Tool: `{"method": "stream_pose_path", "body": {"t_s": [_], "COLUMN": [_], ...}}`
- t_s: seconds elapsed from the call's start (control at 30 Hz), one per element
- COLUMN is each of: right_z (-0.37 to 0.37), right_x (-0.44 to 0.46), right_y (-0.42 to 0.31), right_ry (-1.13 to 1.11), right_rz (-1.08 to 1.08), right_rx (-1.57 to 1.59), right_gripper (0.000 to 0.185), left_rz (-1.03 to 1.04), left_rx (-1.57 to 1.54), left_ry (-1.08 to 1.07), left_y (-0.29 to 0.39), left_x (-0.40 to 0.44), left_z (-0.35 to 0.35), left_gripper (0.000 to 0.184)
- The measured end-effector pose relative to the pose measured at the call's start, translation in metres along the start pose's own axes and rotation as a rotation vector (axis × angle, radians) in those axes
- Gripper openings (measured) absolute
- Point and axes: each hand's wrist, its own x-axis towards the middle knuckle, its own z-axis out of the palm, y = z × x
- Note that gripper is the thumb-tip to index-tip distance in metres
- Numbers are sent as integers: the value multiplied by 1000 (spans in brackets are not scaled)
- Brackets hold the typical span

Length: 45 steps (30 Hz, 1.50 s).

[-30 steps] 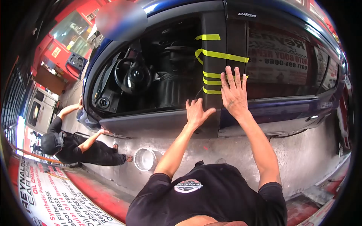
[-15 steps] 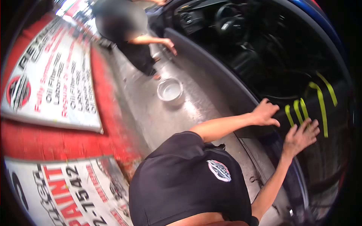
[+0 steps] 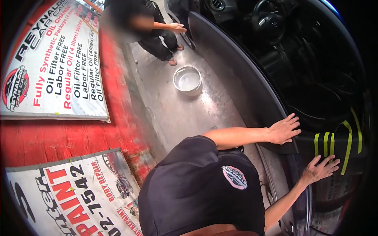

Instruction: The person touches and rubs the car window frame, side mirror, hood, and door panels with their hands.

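Note:
My left hand (image 3: 284, 129) lies with fingers spread on the dark car body (image 3: 252, 82), by the rear corner of the front window opening. My right hand (image 3: 321, 169) rests with fingers apart on the dark panel or glass behind it. Its fingertips are just below several short yellow strips (image 3: 326, 143), which look like tape. A longer bent yellow strip (image 3: 347, 151) sits to their right. Neither hand holds anything. Through the opening, the steering wheel (image 3: 271, 23) shows in the dark cabin.
A pail (image 3: 187, 80) of whitish liquid stands on the concrete floor (image 3: 173, 114). Beyond it a person in dark clothes (image 3: 159, 39) crouches near the car's front. Printed signs (image 3: 59, 63) lean along a red wall (image 3: 78, 137) on the left.
My view has shifted, so the car and pail appear elsewhere. My left hand has flattened from a more curled pose. My right hand stays near the yellow strips.

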Motion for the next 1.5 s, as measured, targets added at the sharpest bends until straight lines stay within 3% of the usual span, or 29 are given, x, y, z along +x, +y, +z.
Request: {"method": "stream_pose_path", "body": {"t_s": [0.53,0.93,1.2,1.5], "right_z": [-13,10,19,29], "right_x": [12,-5,-5,-13], "right_y": [-21,-13,-14,-6], "right_ry": [30,29,162,156], "right_rz": [25,164,82,28], "right_rx": [127,127,251,328], "right_gripper": [54,62,66,55], "left_rz": [18,7,11,-162], "left_rx": [34,98,78,83], "left_ry": [-50,-51,-58,-1], "left_y": [-11,-5,2,20], "left_x": [1,3,7,-2], "left_z": [-1,2,4,8], "left_gripper": [67,71,70,81]}}
